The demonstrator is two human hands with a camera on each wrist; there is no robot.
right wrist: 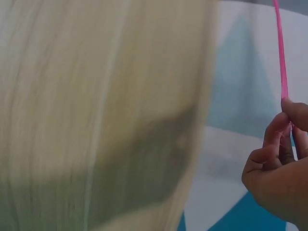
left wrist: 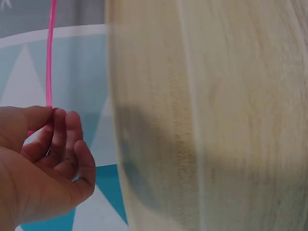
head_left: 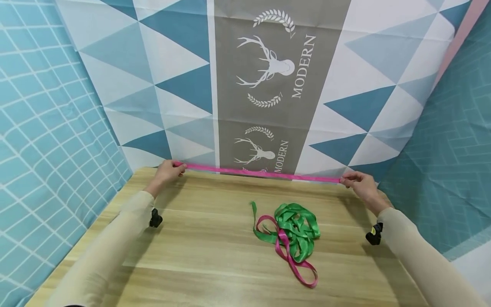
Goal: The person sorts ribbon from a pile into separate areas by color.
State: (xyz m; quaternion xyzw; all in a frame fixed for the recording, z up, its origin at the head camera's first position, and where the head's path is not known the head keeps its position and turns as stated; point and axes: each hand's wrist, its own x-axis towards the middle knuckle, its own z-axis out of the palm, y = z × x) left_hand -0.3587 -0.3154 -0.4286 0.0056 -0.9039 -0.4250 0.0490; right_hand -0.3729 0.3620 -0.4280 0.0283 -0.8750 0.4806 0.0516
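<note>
A pink ribbon (head_left: 257, 173) is stretched straight between both hands, along the far edge of the wooden table. The left hand (head_left: 169, 170) pinches its left end between thumb and fingers; the left wrist view shows the ribbon (left wrist: 49, 57) running taut up from that pinch. At the other end the right hand (head_left: 361, 186) pinches it the same way, thumb on top, as the right wrist view also shows on the ribbon (right wrist: 282, 53). A loose pile of green ribbon (head_left: 297, 228) lies on the table, with a looped pink ribbon (head_left: 293, 264) tangled over its left side.
The wooden table (head_left: 192, 256) ends at a patterned cloth backdrop (head_left: 184, 81) with deer heads and triangles. Blue checked cloth (head_left: 50, 128) hangs at the left, a teal cloth (head_left: 449, 179) at the right. A small black device (head_left: 374, 234) sits at each wrist.
</note>
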